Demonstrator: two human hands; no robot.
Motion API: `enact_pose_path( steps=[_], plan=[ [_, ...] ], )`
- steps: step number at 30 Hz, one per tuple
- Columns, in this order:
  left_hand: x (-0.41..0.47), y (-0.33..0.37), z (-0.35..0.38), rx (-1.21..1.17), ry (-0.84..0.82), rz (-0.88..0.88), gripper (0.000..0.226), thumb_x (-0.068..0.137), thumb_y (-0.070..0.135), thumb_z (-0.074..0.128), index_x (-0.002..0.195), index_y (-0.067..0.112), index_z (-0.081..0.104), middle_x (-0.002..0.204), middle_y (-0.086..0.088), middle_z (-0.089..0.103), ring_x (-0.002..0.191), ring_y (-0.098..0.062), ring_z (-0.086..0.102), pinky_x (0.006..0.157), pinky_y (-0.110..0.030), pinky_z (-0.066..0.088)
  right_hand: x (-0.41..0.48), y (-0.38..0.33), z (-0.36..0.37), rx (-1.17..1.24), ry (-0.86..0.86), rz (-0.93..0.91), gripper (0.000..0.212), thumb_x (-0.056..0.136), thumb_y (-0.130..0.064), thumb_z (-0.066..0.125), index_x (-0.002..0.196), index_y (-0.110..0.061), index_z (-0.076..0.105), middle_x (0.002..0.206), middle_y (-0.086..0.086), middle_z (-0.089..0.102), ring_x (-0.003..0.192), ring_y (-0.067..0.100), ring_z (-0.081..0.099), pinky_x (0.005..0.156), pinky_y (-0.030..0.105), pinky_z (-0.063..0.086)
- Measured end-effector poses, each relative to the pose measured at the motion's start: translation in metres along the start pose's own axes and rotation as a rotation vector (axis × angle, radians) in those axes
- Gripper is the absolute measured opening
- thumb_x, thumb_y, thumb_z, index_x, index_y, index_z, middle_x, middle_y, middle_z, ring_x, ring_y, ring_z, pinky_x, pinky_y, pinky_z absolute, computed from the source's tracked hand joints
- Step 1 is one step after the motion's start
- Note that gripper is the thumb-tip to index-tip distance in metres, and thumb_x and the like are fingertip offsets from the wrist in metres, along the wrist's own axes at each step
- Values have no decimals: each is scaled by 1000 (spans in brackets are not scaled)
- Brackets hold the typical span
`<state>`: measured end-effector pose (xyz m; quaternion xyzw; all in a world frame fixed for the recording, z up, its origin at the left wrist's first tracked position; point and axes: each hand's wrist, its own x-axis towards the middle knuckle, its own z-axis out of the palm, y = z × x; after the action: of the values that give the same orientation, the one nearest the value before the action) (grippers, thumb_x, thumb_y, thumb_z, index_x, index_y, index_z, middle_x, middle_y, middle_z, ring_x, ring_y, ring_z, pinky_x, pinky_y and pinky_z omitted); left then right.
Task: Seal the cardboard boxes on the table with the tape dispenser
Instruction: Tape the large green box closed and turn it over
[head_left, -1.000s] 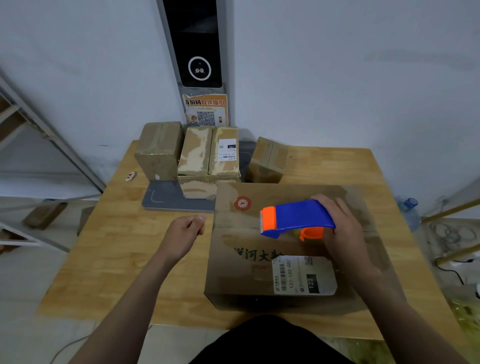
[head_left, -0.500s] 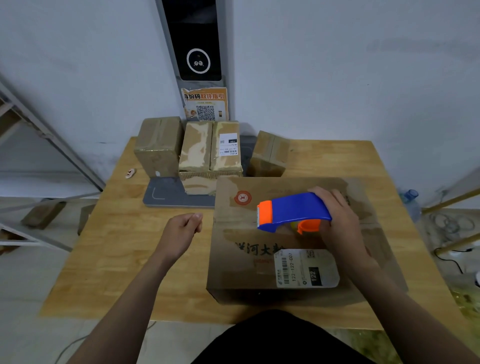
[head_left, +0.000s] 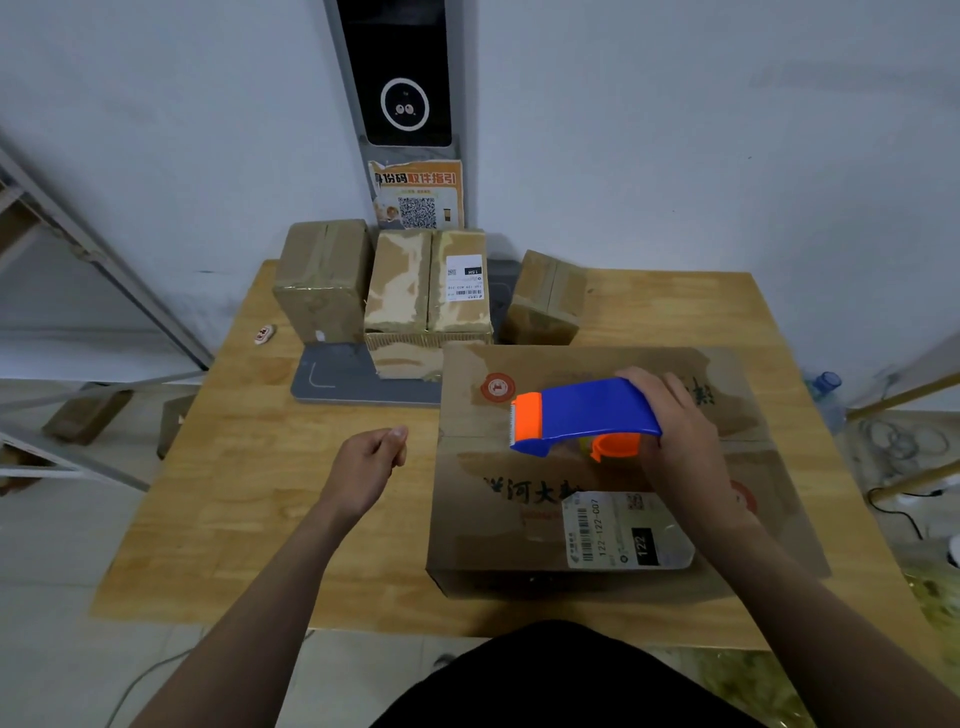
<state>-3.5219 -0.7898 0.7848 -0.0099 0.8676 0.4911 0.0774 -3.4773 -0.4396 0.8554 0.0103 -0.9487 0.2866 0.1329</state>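
Observation:
A large flat cardboard box (head_left: 498, 525) with a white shipping label lies on the wooden table (head_left: 249, 499) in front of me. My right hand (head_left: 680, 441) grips a blue and orange tape dispenser (head_left: 582, 413) held over the box's centre seam, its orange blade end pointing left. My left hand (head_left: 371, 457) hovers just left of the box, fingers loosely curled, holding nothing. Three smaller boxes stand at the back: a left one (head_left: 322, 280), a taped middle one (head_left: 428, 291) and a right one (head_left: 545, 299).
A grey scale platform (head_left: 337, 376) lies under the back boxes, against the wall with a black kiosk (head_left: 400, 78). A small sticker-like object (head_left: 264, 334) rests at the table's left edge. A metal rack (head_left: 78, 270) stands left; a water bottle (head_left: 826, 389) and cables lie right.
The dispenser in my right hand has shifted slightly left and toward the far side along the box's seam. My left hand has stayed beside the box.

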Motion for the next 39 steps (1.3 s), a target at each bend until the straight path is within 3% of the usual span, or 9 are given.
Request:
enact_pose_path(
  steps=[7, 10, 16, 22, 27, 30, 32, 34, 39],
  plan=[
    [2, -10, 23, -44, 8, -27, 47, 108, 32, 45, 63, 17, 46, 54, 6, 44, 53, -7, 39, 59, -34, 33, 0, -1, 2, -10, 8, -9, 45, 92, -12, 47, 136, -23, 48, 115, -5, 49, 93, 9, 49, 70, 21, 42],
    [-3, -12, 39, -120, 17, -59, 47, 109, 33, 42, 65, 16, 45, 56, 4, 44, 55, -9, 40, 59, -34, 34, 0, 1, 3, 4, 5, 0, 45, 94, -8, 50, 136, -25, 47, 118, -6, 50, 101, 13, 52, 76, 29, 49],
    [-10, -8, 59, -246, -3, -53, 51, 110, 35, 37, 79, 1, 60, 74, -20, 59, 67, -36, 52, 61, -38, 42, 0, 4, 6, -6, 9, 18, 55, 93, 2, 56, 136, -31, 44, 121, -9, 49, 111, 16, 52, 84, 41, 52],
    [-11, -6, 55, -136, -44, -54, 49, 109, 45, 33, 80, 28, 68, 77, 2, 69, 74, -17, 64, 67, -38, 50, 0, 2, 5, 4, 29, 12, 63, 85, 10, 52, 136, -28, 46, 118, -6, 51, 102, 16, 53, 80, 40, 52],
    [-8, -10, 46, 156, -201, -259, 58, 106, 57, 27, 76, 21, 60, 72, 0, 62, 63, -19, 59, 59, -31, 43, -1, 2, 6, 6, 36, 28, 68, 82, 12, 50, 135, -30, 47, 119, -7, 51, 99, 10, 50, 78, 40, 52],
    [-4, -15, 39, 188, -147, -271, 53, 109, 47, 29, 104, 12, 68, 98, -5, 72, 85, -22, 70, 75, -39, 57, -2, 3, 6, 9, 47, 27, 69, 80, 13, 50, 136, -27, 48, 121, -5, 51, 100, 11, 49, 78, 41, 51],
    [-6, 3, 32, -203, -48, -297, 58, 109, 50, 26, 136, 10, 59, 131, -5, 66, 119, -22, 63, 100, -44, 52, -2, 3, 6, 9, 47, 30, 69, 80, 13, 49, 136, -28, 48, 121, -5, 51, 99, 12, 49, 76, 42, 51],
    [-10, 27, 26, -568, -142, -312, 70, 105, 62, 21, 149, 15, 48, 146, 0, 56, 136, -16, 51, 113, -40, 42, -2, 3, 7, 11, 47, 27, 68, 81, 12, 49, 136, -29, 47, 121, -5, 51, 99, 13, 50, 75, 42, 51],
    [-28, 57, 33, -399, -394, -223, 67, 98, 73, 14, 151, 41, 40, 140, 7, 59, 123, -6, 57, 100, -28, 44, -4, 2, 7, 15, 64, 33, 66, 84, 10, 50, 136, -30, 47, 125, -5, 51, 103, 12, 50, 75, 41, 51]
  ],
)
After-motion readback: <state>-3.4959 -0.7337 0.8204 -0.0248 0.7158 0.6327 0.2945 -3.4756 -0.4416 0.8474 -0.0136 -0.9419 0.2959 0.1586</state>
